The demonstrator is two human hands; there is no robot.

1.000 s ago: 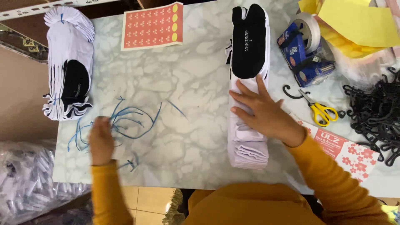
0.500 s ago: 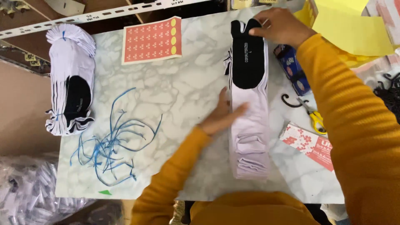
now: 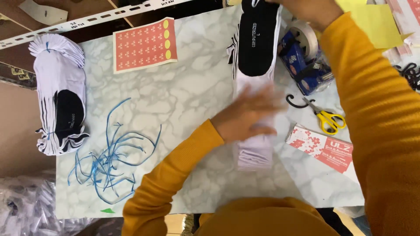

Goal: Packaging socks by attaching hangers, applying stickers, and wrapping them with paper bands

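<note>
R hand cut off, L hand blurred

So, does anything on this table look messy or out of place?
The blue strings lie in a loose tangle near the table's front left corner. The yellow scissors rest open beside a black hook. The sock stacks look tidy; the left hand is blurred.

Bright even light, motion-blurred left hand

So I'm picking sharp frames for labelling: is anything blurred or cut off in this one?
Head view: the left hand is smeared by motion over the stack of socks; the right hand is cut off by the top edge; the scissors and blue strings look sharp; the light is even, with no glare on the marble table.
</note>
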